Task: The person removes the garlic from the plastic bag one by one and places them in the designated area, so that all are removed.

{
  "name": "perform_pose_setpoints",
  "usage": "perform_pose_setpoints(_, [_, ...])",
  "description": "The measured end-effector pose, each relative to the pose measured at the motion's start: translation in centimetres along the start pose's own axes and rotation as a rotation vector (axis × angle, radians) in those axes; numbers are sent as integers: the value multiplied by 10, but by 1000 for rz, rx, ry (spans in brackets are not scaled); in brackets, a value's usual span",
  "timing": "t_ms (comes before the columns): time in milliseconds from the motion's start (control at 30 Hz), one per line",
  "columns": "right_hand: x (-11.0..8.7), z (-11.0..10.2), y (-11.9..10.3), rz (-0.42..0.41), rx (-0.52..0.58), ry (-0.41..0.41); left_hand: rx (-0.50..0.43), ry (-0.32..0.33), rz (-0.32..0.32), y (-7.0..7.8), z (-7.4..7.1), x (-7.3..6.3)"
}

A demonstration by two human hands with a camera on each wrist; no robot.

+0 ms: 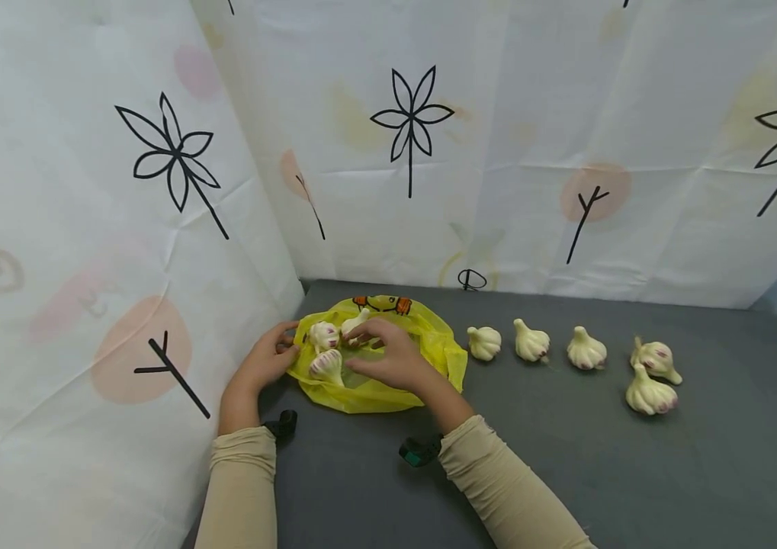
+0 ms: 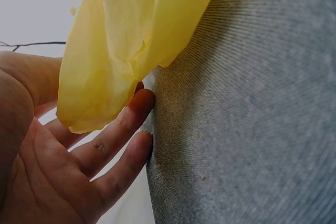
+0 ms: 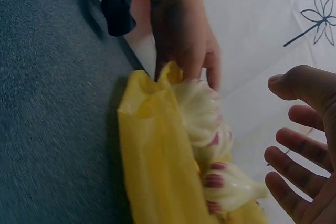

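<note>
A yellow plastic bag [image 1: 443, 347] lies spread on the grey table, with three white garlic bulbs on its left side: an upper-left bulb [image 1: 323, 336], a purple-striped lower bulb [image 1: 327, 367] and a bulb [image 1: 354, 324] partly behind my right fingers. My left hand [image 1: 268, 358] is at the bag's left edge, its fingers loosely extended against the plastic; the bag hides part of its thumb and index finger in the left wrist view. Over the bag, my right hand [image 1: 395, 354] has thumb and fingers apart. Nothing sits between them in the right wrist view, where a bulb [image 3: 231, 186] lies near the fingertips.
Right of the bag, a row of garlic bulbs begins with a single bulb [image 1: 484, 343], then another [image 1: 531, 341] and a third [image 1: 586, 349]. Two touching bulbs [image 1: 651, 391] end it. Patterned white cloth [image 1: 498, 152] walls the table's back and left sides.
</note>
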State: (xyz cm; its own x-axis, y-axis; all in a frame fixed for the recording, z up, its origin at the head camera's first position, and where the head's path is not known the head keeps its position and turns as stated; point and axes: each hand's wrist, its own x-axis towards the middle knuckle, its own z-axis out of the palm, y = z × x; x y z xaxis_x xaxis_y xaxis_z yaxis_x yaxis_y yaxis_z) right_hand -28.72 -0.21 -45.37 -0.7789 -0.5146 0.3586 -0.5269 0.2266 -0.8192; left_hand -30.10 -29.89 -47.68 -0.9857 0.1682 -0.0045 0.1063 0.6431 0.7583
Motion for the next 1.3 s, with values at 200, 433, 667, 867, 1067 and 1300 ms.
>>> perform_pose_setpoints(200, [6,20,7,47,-9,14,-2,-2,-2,0,-1,1])
perform_pose_setpoints(433, [8,39,16,69,-137,-35,5,2,-10,0,-1,-1])
perform_pose_setpoints(667, [6,44,16,59,-166,-63,0,13,5,0,0,-2])
perform_pose_setpoints(867, [6,43,16,63,-185,-92,-1,23,13,-1,1,1])
perform_pose_setpoints(1067, [7,44,17,68,-189,-117,0,25,19,-2,1,1])
perform_pose_setpoints(1300, [8,46,18,100,-194,-126,3,19,7,0,1,0])
